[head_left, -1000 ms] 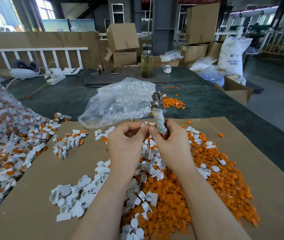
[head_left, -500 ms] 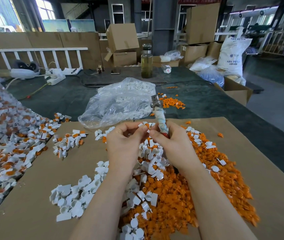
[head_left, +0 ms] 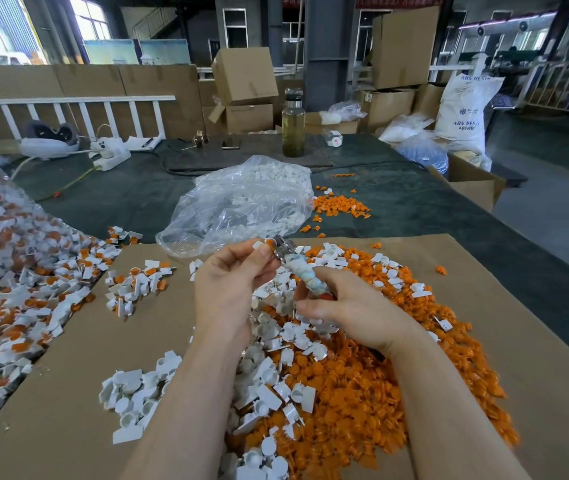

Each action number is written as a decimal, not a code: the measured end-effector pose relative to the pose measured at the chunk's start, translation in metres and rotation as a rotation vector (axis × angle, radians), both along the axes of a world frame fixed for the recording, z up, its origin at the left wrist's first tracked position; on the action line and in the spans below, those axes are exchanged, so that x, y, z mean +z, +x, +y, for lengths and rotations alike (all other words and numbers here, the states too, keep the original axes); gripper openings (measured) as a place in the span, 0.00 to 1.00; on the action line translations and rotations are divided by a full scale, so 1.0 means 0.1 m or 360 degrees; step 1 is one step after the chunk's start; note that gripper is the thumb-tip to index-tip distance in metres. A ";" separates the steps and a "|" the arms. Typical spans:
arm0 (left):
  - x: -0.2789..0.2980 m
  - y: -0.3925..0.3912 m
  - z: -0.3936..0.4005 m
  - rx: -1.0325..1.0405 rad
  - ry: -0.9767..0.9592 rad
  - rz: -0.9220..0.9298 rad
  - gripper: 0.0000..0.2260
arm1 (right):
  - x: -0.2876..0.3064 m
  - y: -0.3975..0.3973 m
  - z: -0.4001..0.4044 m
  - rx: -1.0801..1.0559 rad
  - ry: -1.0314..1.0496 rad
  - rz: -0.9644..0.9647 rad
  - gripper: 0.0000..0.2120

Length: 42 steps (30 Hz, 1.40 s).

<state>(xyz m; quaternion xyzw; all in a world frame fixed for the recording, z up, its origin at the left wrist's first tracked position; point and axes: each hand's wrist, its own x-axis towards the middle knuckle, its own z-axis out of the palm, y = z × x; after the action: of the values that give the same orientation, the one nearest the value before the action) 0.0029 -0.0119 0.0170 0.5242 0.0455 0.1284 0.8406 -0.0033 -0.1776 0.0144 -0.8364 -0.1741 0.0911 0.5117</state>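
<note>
Well, the head camera is all I have, so I go by that. The left hand (head_left: 231, 289) is up above the cardboard (head_left: 68, 358), and its grip is tight. Thumb and forefinger pinch a small white-and-orange piece (head_left: 264, 244) at the fingertips, and the other fingers curl below. That piece sits right against the metal head of the tool (head_left: 305, 277). I cannot tell whether it is seated in the head or only touching it. The right hand (head_left: 349, 313) is just right of the left and lower. Its grip is closed round the bottom of the tool's wrapped handle, with the thumb lying across the front. The tool leans up and to the left from that hand, so its head is by the left fingertips.

Under both hands I see an orange heap (head_left: 362, 393) spread over the right half of the cardboard. White parts (head_left: 137, 393) mix in along its left edge and scatter nearer me. Further left, joined parts (head_left: 16, 306), white with orange, lie across the cardboard's edge. Beyond the hands a bag (head_left: 241, 206), clear, with white parts inside, lies on the dark counter (head_left: 414, 209), with a small orange scatter just to its right. A bottle (head_left: 292, 126) stands upright at the counter's far side.
</note>
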 end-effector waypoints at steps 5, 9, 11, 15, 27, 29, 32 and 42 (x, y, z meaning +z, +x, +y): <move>-0.01 0.01 0.03 -0.0028 0.0004 -0.0004 0.04 | 0.01 -0.01 0.02 -0.0021 -0.0099 -0.0091 0.05; -0.01 0.02 0.04 -0.0045 -0.0017 0.0006 0.04 | 0.00 -0.02 0.05 -0.0064 -0.0176 -0.0162 0.08; -0.01 0.02 0.04 -0.0046 -0.0027 0.0013 0.04 | 0.01 -0.02 0.06 -0.0062 -0.0180 -0.0171 0.10; -0.02 0.02 0.03 -0.0048 -0.0021 0.0014 0.05 | -0.01 -0.02 0.06 -0.0073 -0.0182 -0.0181 0.10; -0.02 0.06 0.24 0.0031 -0.0499 0.0530 0.05 | -0.11 0.06 0.03 -0.0263 -0.0617 -0.0428 0.05; -0.03 0.08 0.40 0.0199 -0.0784 0.0645 0.07 | -0.12 0.08 0.00 -0.0368 -0.0650 -0.0459 0.07; -0.04 0.09 0.63 0.0362 -0.1199 0.0669 0.12 | -0.13 0.10 -0.01 -0.0478 -0.0653 -0.0495 0.07; -0.14 0.12 0.95 0.0615 -0.1630 0.0456 0.16 | -0.15 0.11 -0.02 -0.0592 -0.0811 -0.0535 0.12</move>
<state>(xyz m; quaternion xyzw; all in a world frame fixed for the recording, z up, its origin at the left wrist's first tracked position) 0.0149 0.0834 0.0034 0.0437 0.3109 0.1690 0.9343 0.0072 -0.1795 -0.0007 -0.9579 -0.0723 -0.1019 0.2586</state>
